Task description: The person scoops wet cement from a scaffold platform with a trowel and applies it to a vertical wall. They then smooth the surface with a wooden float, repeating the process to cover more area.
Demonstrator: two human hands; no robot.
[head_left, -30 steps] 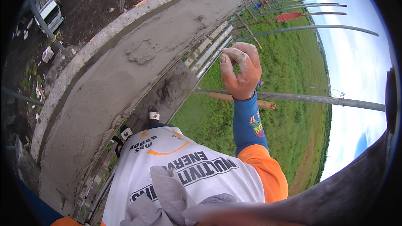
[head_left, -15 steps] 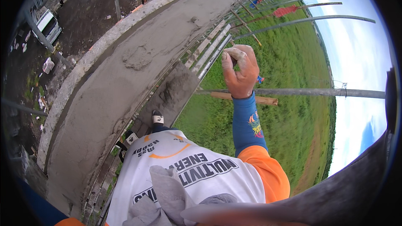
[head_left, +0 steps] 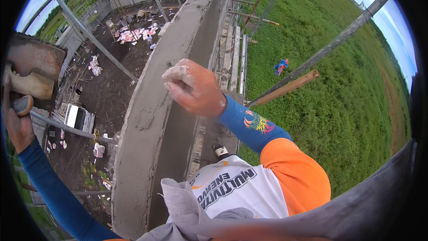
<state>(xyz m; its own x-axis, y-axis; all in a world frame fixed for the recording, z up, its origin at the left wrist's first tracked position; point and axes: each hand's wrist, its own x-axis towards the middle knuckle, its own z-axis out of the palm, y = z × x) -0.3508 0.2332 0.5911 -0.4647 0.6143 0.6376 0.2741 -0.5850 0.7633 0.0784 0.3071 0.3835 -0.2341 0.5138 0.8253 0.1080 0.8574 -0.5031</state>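
Observation:
At the far left, my left hand (head_left: pixel 18 127) is closed round a wooden-handled float (head_left: pixel 38 58); its flat, mortar-stained board stands tilted above the fingers. A second rounded wooden handle end (head_left: pixel 22 105) pokes out by the thumb; the rest of that piece is hidden. My right hand (head_left: pixel 196 87) hovers over the wall top, its fingers curled in toward the thumb. Grey dried mortar coats those fingers, and I see nothing between them. Below lies the curved wall (head_left: pixel 142 151), its top spread with smooth grey mortar and a rough patch near the middle.
Narrow scaffold planks (head_left: pixel 236 58) run along the wall's right side, with my shod foot (head_left: pixel 220 151) on them. A metal pole (head_left: pixel 330 47) and a timber (head_left: pixel 290 87) jut out over the grass. Far below on the left stand a white truck (head_left: pixel 79 118) and scattered sacks (head_left: pixel 133 35).
The view has swung round, and my left hand with the float has come into it at the left. My right hand has shifted from over the grass to above the wall, still curled.

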